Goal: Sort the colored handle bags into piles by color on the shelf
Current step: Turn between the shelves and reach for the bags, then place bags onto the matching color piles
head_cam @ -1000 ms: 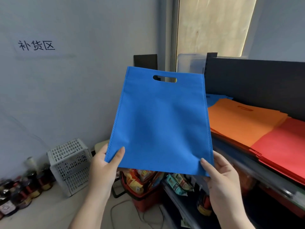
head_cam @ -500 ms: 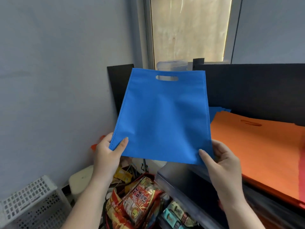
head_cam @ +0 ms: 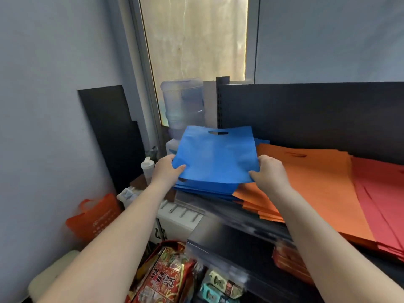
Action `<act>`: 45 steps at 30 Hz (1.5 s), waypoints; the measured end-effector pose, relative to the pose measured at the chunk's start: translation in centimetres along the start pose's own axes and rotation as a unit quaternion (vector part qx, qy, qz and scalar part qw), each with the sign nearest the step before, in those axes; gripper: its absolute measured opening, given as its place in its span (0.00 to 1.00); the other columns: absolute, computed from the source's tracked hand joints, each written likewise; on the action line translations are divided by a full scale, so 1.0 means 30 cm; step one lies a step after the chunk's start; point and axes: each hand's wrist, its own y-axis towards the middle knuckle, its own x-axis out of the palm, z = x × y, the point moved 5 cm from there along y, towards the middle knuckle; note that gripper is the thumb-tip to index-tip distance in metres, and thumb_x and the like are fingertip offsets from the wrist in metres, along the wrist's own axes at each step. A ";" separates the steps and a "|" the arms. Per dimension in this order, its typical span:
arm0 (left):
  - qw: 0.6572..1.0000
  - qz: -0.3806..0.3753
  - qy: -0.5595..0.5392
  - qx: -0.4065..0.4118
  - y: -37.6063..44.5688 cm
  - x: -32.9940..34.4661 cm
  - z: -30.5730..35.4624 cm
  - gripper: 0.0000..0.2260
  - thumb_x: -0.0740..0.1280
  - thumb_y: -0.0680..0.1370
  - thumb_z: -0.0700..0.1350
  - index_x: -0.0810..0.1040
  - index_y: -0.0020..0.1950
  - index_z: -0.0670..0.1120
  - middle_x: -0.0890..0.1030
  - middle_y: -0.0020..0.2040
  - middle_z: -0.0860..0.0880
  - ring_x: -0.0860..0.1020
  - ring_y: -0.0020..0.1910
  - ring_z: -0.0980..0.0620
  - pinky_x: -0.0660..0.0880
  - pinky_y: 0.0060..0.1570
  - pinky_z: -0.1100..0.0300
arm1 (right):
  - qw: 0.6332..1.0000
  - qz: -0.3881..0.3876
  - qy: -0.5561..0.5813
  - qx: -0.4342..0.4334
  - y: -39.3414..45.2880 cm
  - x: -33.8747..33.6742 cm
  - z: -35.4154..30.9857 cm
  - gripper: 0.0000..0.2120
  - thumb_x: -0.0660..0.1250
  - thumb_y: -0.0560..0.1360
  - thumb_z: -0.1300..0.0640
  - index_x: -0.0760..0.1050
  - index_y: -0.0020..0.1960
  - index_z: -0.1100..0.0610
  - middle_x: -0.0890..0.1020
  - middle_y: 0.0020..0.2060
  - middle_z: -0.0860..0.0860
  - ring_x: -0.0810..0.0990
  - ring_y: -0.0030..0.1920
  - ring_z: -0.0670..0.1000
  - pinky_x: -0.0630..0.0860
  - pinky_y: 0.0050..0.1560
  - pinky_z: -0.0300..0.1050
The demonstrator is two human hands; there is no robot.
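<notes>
Fingers (head_cam: 182, 167) of both hands pinching blue bag (head_cam: 215, 156), fingertips hidden beneath.

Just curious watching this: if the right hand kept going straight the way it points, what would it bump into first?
Probably the dark back panel of the shelf. The right hand, gripping the blue bag, points up and away over the blue pile; depth is uncertain.

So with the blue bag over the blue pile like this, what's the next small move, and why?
Probably lower it the last bit and let go. Both hands, left hand and right hand, pinch the blue bag by its near corners, already lined up above the blue pile, beside the orange pile.
</notes>
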 end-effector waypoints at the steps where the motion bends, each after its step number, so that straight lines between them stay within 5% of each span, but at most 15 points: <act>1: 0.999 -0.019 0.048 0.001 0.020 0.018 -0.011 0.09 0.67 0.77 0.44 0.76 0.55 0.42 0.79 0.47 0.47 0.77 0.47 0.47 0.70 0.40 0.57 | 0.999 -0.023 -0.046 0.014 0.000 0.015 0.006 0.06 0.65 0.74 0.63 0.73 0.51 0.62 0.78 0.49 0.57 0.76 0.49 0.59 0.68 0.40 0.44; 6: 0.972 -0.090 0.219 -0.011 0.075 0.052 -0.063 0.19 0.66 0.77 0.51 0.70 0.64 0.44 0.74 0.63 0.45 0.73 0.61 0.44 0.70 0.53 0.55 | 0.981 -0.061 -0.165 0.082 -0.023 0.055 0.020 0.04 0.62 0.76 0.64 0.68 0.44 0.58 0.70 0.38 0.51 0.71 0.40 0.54 0.64 0.30 0.42; 12: 0.904 -0.091 0.400 0.120 0.082 0.071 0.059 0.22 0.57 0.80 0.55 0.67 0.68 0.43 0.71 0.65 0.43 0.69 0.64 0.42 0.68 0.58 0.50 | 0.966 -0.046 -0.248 0.060 -0.064 0.011 -0.011 0.07 0.60 0.79 0.54 0.70 0.54 0.56 0.74 0.47 0.52 0.72 0.43 0.55 0.63 0.33 0.43; 21: 0.864 -0.094 0.307 0.388 -0.062 0.254 0.560 0.21 0.57 0.80 0.58 0.69 0.65 0.45 0.75 0.60 0.46 0.73 0.60 0.45 0.68 0.56 0.51 | 0.922 0.045 -0.379 0.067 -0.215 -0.341 0.105 0.20 0.60 0.79 0.45 0.69 0.66 0.56 0.76 0.59 0.52 0.77 0.57 0.56 0.70 0.41 0.46; 27: 0.825 -0.110 0.310 0.460 -0.222 0.408 0.903 0.21 0.57 0.80 0.58 0.68 0.67 0.46 0.73 0.63 0.47 0.71 0.62 0.45 0.67 0.55 0.52 | 0.880 0.071 -0.450 0.139 -0.422 -0.754 0.265 0.18 0.60 0.78 0.47 0.69 0.63 0.56 0.74 0.59 0.53 0.73 0.61 0.55 0.67 0.45 0.45; 35: 0.790 -0.117 0.229 0.557 -0.691 0.665 1.447 0.22 0.58 0.79 0.58 0.67 0.68 0.47 0.72 0.65 0.48 0.69 0.65 0.46 0.66 0.58 0.51 | 0.767 0.091 -0.593 0.228 -0.866 -1.294 0.552 0.15 0.59 0.79 0.48 0.68 0.62 0.55 0.74 0.57 0.52 0.73 0.59 0.54 0.67 0.49 0.46; 45: 0.732 -0.196 0.136 0.638 -1.392 1.015 1.899 0.22 0.58 0.79 0.59 0.67 0.69 0.48 0.71 0.67 0.48 0.68 0.66 0.46 0.65 0.60 0.52 | 0.721 0.092 -0.550 0.411 -1.462 -1.697 0.913 0.22 0.59 0.78 0.43 0.66 0.66 0.55 0.72 0.61 0.53 0.70 0.64 0.55 0.70 0.56 0.48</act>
